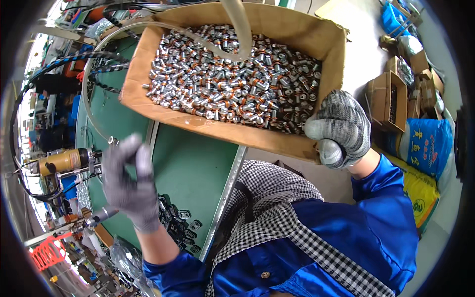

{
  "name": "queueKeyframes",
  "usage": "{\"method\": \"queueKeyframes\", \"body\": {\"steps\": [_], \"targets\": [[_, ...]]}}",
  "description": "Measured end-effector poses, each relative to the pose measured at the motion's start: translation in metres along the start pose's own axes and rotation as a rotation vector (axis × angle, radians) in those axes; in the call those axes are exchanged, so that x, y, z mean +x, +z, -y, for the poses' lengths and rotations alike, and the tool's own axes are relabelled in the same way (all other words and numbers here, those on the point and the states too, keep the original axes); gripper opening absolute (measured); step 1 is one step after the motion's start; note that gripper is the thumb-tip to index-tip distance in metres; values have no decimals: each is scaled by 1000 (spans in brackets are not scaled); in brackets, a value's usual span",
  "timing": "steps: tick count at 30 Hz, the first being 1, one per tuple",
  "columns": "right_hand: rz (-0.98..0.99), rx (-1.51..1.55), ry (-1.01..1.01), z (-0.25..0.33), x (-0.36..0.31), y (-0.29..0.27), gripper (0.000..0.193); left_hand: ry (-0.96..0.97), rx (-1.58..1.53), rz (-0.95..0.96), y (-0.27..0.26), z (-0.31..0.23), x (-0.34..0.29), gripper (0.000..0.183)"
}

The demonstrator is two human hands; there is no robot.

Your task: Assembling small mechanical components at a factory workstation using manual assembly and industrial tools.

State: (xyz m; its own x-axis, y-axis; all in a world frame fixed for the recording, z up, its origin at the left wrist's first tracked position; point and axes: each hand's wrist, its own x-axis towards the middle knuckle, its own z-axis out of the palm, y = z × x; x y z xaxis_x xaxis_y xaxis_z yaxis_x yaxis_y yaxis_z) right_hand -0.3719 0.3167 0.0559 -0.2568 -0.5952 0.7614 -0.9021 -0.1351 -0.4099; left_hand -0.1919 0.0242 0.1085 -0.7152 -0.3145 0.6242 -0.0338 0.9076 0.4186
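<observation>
A cardboard box (173,117) full of small silvery cylindrical metal parts (217,84) with orange rings lies tilted across the view in front of me. At its near right corner, my right hand (344,128) in a grey knit glove is closed on the box wall, fingers over the edge and thumb outside. My left hand (129,183), also gloved, is raised over the green table's left side. Its fingers are bent and blurred, so whether they meet is unclear. A translucent hose (241,29) bends down over the metal parts. Near the left fingertips is a small metal fitting (113,141).
On the green table (193,163), beyond my left forearm, lies a pile of small black parts (180,222). A yellow-brown cylindrical tool (64,161) is mounted at left among cables. Cardboard boxes (388,101) and a blue bag (425,146) stand at right.
</observation>
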Motion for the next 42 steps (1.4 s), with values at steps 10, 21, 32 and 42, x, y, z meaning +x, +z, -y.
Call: {"method": "queueKeyframes", "body": {"steps": [10,21,32,42], "targets": [[-65,-10,23,6,0,6,14,-693,-216,-73,0,12,-214,16],[-176,461,517,16,20,-11,33,-899,-197,-125,-3,-9,-289,14],[199,140,-111,86,7,-10,22,-857,-8,-70,-10,3,-304,14],[635,386,300,124,-63,196,22,-430,314,-79,-4,32,-282,14]]}}
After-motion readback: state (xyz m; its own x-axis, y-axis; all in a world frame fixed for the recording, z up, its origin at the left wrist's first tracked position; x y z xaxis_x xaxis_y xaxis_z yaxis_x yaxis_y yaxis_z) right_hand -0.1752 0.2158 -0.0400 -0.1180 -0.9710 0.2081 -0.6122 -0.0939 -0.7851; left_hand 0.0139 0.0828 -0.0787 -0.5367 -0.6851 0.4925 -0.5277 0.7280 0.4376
